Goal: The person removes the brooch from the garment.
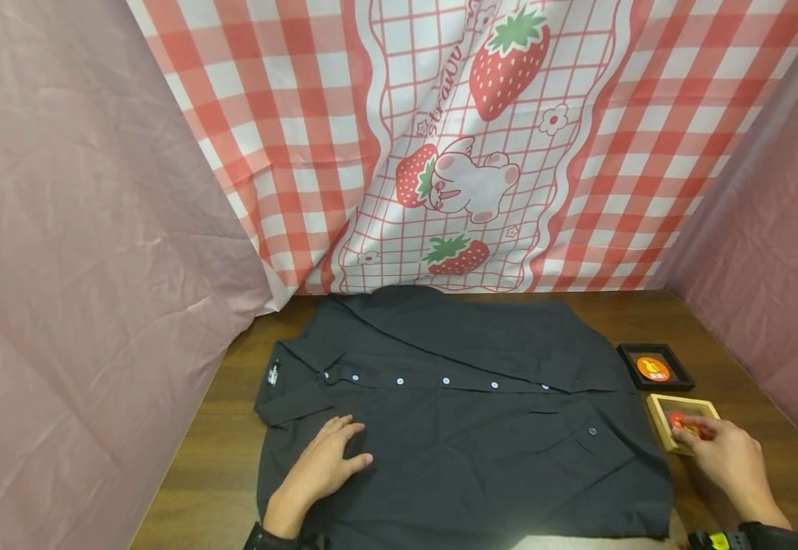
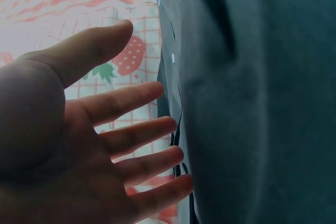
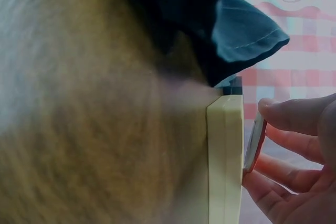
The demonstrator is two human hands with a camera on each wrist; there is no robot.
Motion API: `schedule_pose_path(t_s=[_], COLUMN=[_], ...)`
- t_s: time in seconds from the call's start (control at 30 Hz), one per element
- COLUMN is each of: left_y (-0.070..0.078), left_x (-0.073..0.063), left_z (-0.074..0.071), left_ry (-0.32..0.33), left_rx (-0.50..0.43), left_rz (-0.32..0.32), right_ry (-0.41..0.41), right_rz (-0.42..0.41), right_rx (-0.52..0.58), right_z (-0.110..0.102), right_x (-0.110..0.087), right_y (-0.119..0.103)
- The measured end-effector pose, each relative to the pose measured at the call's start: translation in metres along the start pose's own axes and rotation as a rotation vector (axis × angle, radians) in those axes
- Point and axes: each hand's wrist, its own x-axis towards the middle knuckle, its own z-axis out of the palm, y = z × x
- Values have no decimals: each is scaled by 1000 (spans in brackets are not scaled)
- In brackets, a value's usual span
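Note:
A dark short-sleeved button-up shirt [image 1: 454, 451] lies spread on the wooden table, its collar toward the left and a row of pale buttons across it. Fingers spread, my left hand [image 1: 323, 460] is at the shirt's lower left, just below the collar; in the left wrist view its fingertips are close to the cloth. At the right, my right hand [image 1: 732, 458] pinches a thin round red badge [image 3: 255, 142] between thumb and fingers. The badge is at the open top of a small pale yellow square box [image 1: 659, 429], overlapping its inside in the head view.
Behind the yellow box stands a black square tray [image 1: 682, 376] with a round orange badge [image 1: 653, 370] in it. The shirt's right edge comes close to both. A red-checked strawberry cloth [image 1: 454, 153] hangs at the back, with pink curtains [image 1: 96, 267] on both sides.

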Motion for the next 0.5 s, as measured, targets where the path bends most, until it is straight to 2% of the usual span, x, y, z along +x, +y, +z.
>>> schedule_pose_path(t_s=[0.2,0.5], left_y=[0,-2], left_x=[0,-1], left_z=[0,1], left_ry=[-5,0], left_rx=[-4,-10], left_rz=[-21,-17], right_ry=[-9,38], right_rz=[8,65], right_rx=[-8,17], right_z=[4,7], right_x=[-1,0], right_y=[5,3])
